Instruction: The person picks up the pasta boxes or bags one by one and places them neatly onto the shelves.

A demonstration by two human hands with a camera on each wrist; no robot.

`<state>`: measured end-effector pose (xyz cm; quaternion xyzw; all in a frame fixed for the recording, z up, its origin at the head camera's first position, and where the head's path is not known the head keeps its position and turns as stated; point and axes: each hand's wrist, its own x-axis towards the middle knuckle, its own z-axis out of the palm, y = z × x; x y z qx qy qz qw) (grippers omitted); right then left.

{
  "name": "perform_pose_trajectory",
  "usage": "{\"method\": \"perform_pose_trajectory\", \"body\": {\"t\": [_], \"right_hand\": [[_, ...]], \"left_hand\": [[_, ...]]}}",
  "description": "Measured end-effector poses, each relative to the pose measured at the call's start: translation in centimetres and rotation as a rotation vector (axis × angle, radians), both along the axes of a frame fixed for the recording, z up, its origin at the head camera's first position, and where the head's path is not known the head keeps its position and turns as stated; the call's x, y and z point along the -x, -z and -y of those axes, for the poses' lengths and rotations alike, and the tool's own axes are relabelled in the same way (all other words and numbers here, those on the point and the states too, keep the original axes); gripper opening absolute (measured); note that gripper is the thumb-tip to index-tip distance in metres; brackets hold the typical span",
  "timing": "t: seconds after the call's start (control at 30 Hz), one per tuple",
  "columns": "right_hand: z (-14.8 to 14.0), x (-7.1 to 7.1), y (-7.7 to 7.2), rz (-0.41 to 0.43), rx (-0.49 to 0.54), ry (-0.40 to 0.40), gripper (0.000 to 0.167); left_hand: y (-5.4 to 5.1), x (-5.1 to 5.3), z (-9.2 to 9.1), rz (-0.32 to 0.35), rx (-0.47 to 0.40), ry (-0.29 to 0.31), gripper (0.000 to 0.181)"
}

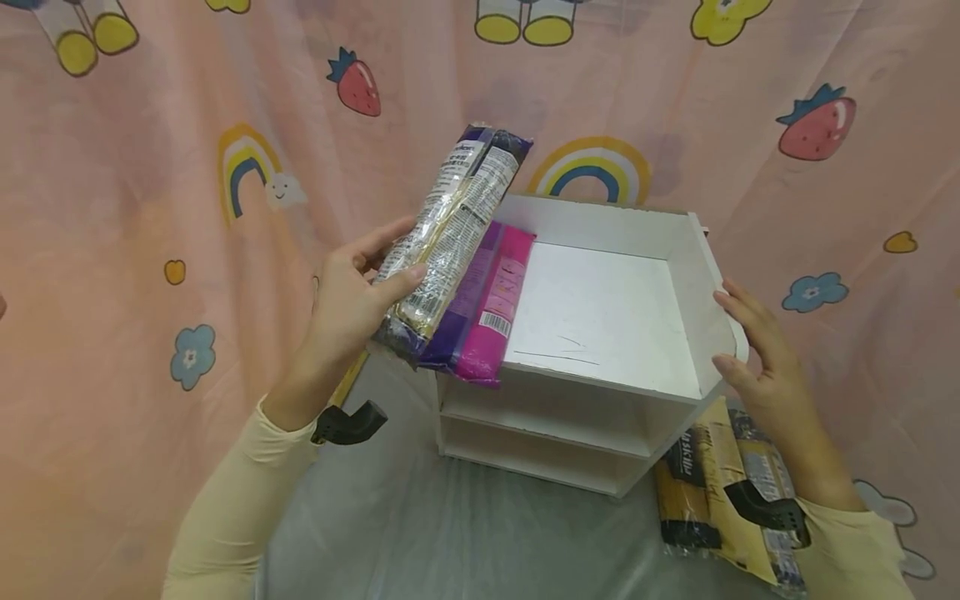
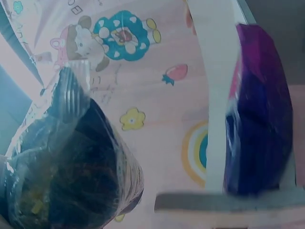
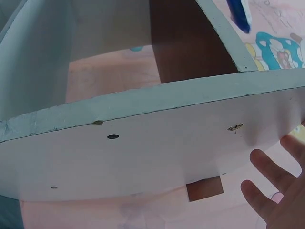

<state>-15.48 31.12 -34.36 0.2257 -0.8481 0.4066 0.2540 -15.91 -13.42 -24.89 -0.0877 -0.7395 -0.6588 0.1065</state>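
Observation:
My left hand (image 1: 337, 300) grips a long, shiny food packet (image 1: 453, 233) by its lower part, thumb on the near face. Dense print covers a silver-gold back, and the ends are dark blue. It is held tilted above a white shelf unit (image 1: 607, 308). A pink and purple packet (image 1: 506, 304) lies at the left of the unit's top tier, its near end over the front edge. In the left wrist view the held packet (image 2: 81, 162) looks dark and wrinkled. My right hand (image 1: 776, 375) is at the unit's right side panel (image 3: 167, 143), fingers spread.
Several long yellowish packets (image 1: 723, 500) lie at the unit's lower right, under my right forearm. Two lower compartments (image 1: 540, 450) face front. Grey cloth (image 1: 450, 533) covers the surface below. A pink patterned curtain (image 1: 420, 83) hangs behind.

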Motion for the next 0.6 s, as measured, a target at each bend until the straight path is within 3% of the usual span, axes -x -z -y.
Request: {"method": "perform_pose_trajectory", "body": {"t": [0.37,0.6], "right_hand": [[-0.1,0.2,0.2,-0.006,0.002,-0.001,0.063],[-0.1,0.2,0.3,0.006,0.043,-0.010,0.061]], "left_hand": [[0.0,-0.4,-4.9,-0.074,-0.025,0.065,0.054],[1.6,-0.5,-7.9,-0.099,-0.006,0.104,0.053]]}}
